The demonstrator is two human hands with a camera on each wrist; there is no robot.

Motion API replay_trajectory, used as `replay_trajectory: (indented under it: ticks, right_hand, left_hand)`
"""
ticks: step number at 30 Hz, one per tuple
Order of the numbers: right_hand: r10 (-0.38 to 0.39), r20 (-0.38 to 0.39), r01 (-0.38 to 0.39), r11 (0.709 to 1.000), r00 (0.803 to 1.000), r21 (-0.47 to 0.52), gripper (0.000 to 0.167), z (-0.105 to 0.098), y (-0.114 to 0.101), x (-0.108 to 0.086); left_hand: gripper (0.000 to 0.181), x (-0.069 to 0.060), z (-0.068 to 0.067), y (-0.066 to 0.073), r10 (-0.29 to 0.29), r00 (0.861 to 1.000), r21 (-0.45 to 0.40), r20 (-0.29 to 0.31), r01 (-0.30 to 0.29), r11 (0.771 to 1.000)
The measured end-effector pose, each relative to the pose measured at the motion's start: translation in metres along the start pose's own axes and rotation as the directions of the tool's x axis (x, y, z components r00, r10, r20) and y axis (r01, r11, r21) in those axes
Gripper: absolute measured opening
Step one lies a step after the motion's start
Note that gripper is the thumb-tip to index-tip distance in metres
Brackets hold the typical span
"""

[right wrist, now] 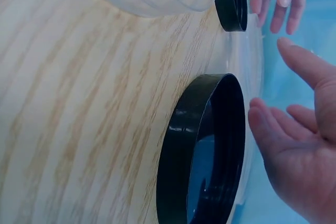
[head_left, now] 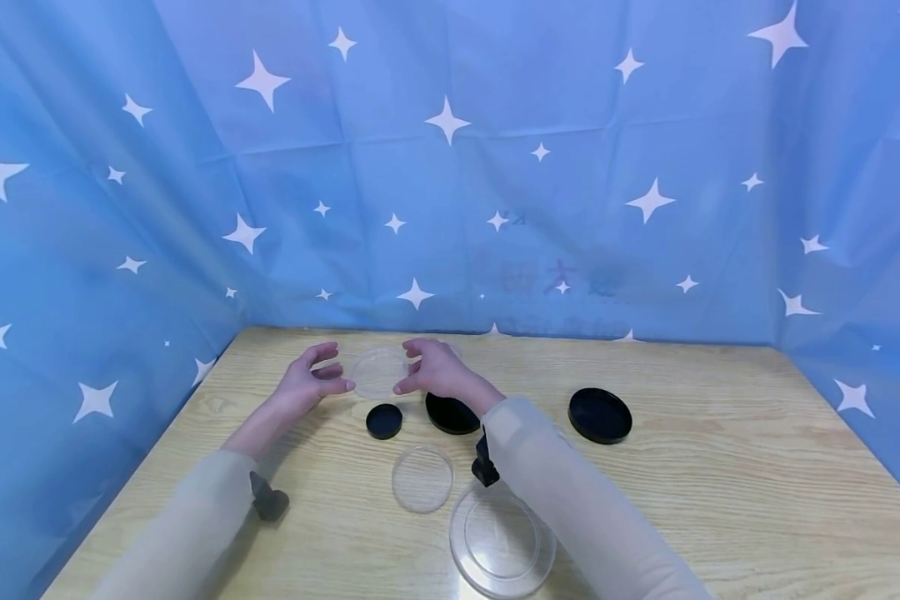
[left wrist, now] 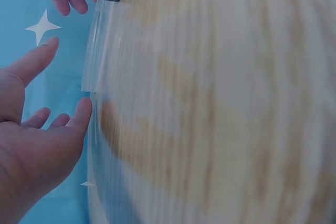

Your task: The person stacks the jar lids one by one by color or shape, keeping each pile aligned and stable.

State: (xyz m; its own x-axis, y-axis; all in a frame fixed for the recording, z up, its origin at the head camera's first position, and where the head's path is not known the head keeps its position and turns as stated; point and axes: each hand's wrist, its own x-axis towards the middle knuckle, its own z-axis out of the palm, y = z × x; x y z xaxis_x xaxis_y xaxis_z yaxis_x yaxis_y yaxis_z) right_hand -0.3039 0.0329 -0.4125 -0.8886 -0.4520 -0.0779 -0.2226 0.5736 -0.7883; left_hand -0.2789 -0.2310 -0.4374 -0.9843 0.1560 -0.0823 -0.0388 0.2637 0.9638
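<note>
At the far side of the table, a clear round plastic dish [head_left: 379, 372] lies between the two hands. My left hand [head_left: 313, 379] is at its left edge, fingers loosely bent and thumb toward the rim; in the left wrist view a small gap seems to part the hand [left wrist: 47, 129] from the clear dish [left wrist: 102, 45]. My right hand [head_left: 438, 371] is at the dish's right side, fingers spread; the right wrist view shows nothing in that hand [right wrist: 299, 135]. Just in front are a small black round lid [head_left: 384, 422] and a larger black lid [head_left: 450, 415], partly hidden by the right arm.
Nearer on the wooden table [head_left: 330, 517] lie a clear round dish [head_left: 422, 480] and a larger clear round piece [head_left: 495, 546], partly under the right sleeve. Another black round lid [head_left: 600, 416] lies to the right. A blue star-patterned curtain [head_left: 450, 183] hangs behind the table.
</note>
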Motion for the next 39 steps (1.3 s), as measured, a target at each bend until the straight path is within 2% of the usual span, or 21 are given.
replay_trajectory:
  ticks: [13, 19, 25, 33, 39]
  right_hand:
    - [0.012, 0.020, -0.012, 0.999, 1.000, 0.046, 0.082, 0.005, 0.003, 0.006]
    - [0.008, 0.015, -0.009, 0.998, 1.000, 0.060, 0.083, 0.006, 0.005, 0.007]
    - [-0.002, 0.008, 0.001, 0.997, 1.000, 0.071, 0.083, 0.008, 0.006, 0.008]
    - [-0.011, 0.006, 0.010, 0.997, 1.000, 0.071, 0.084, 0.012, 0.009, 0.010]
    - [-0.017, 0.012, 0.016, 0.997, 1.000, 0.069, 0.084, 0.015, 0.008, 0.013]
  left_hand:
    - [0.091, 0.003, 0.000, -0.004, 0.010, 1.000, -0.069, 0.017, -0.009, 0.998]
    - [0.090, 0.003, 0.000, -0.004, 0.017, 0.999, -0.055, 0.027, -0.016, 0.998]
    - [0.089, 0.007, 0.002, -0.005, 0.017, 1.000, -0.033, 0.011, -0.017, 0.999]
    - [0.087, 0.011, 0.003, -0.005, -0.008, 1.000, 0.005, 0.012, 0.008, 1.000]
    - [0.087, 0.011, -0.001, -0.003, -0.020, 1.000, 0.022, 0.021, 0.019, 1.000]
